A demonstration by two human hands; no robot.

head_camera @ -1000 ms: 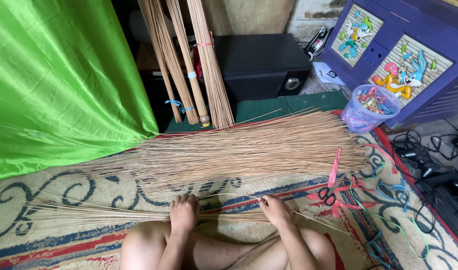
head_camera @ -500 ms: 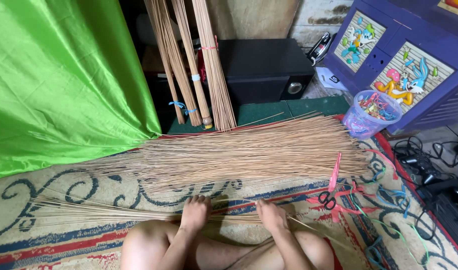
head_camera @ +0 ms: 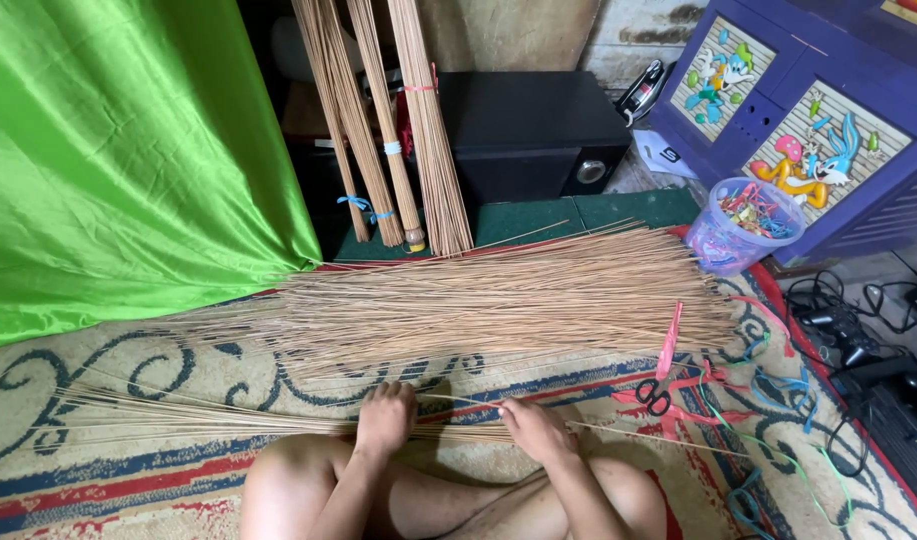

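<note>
The floor was covered by a patterned rug — cream ground with dark blue scrolls and red bands — and the person sat on it with bare knees drawn up at the bottom of the view. A bright green cloth hung down over the left side, its hem touching the rug. Behind, against a rough wall, stood a black speaker box on a dark green mat, with several tied bundles of sticks leaning upright just beside it. To the right stood a purple cabinet whose door panels carried square, pale cartoon-animal pictures in bright colours. At its foot sat a clear plastic tub full of coloured rubber bands. Black cables lay tangled at the far right.

A large loose pile of thin tan sticks lay across the rug, fanning leftward. Nearer the person lay a smaller bundle of sticks, running left to right just in front of the knees. The left hand was closed down over this bundle, fingers curled on it; the right hand gripped the same bundle a little further right. Red-handled scissors and pink, blue and green plastic strips lay on the rug to the right of the hands.
</note>
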